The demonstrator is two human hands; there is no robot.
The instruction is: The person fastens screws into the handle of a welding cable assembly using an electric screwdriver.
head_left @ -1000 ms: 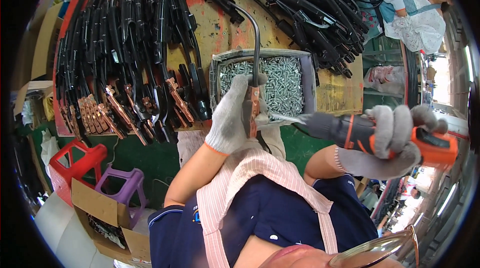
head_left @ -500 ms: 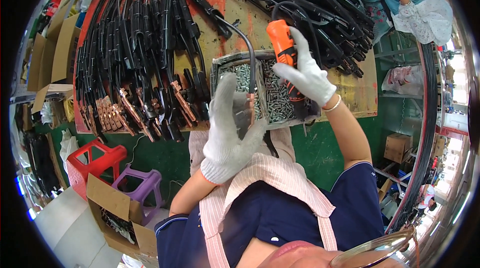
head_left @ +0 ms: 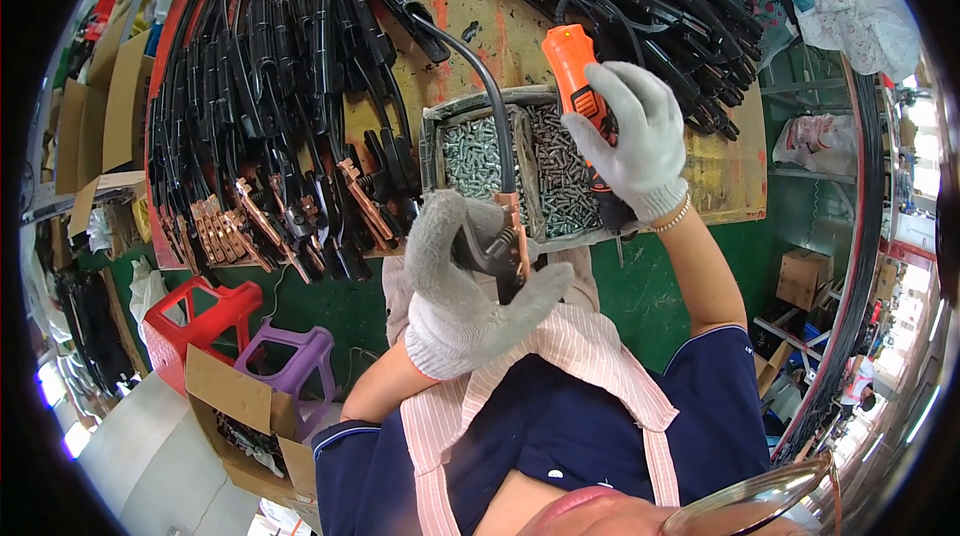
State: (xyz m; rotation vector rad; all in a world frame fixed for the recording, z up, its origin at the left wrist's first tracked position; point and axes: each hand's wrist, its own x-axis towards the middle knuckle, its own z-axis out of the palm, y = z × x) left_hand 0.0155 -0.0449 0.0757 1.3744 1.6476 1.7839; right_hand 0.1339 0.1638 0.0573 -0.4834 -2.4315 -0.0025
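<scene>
At six o'clock from the screw box (head_left: 431, 154), a black-and-copper clamp (head_left: 512, 221) sits in the left hand (head_left: 452, 321), its grip curled around the black part. The cable (head_left: 492, 86) arcs over the box toward eleven. At two, the right hand (head_left: 642, 141) meets an orange driver (head_left: 570, 56) (whether firmly gripped, one cannot tell). A loose hold could let the driver slip; a snagged cable could twist the clamp.

This is a workshop: the paint-worn bench (head_left: 480, 21) bears rows of black cabled clamps (head_left: 265, 86), a box (head_left: 428, 151) of loose screws and an orange power driver (head_left: 569, 56). Toward the distorted right rim, metal shelving (head_left: 815, 176) seems to stand.
</scene>
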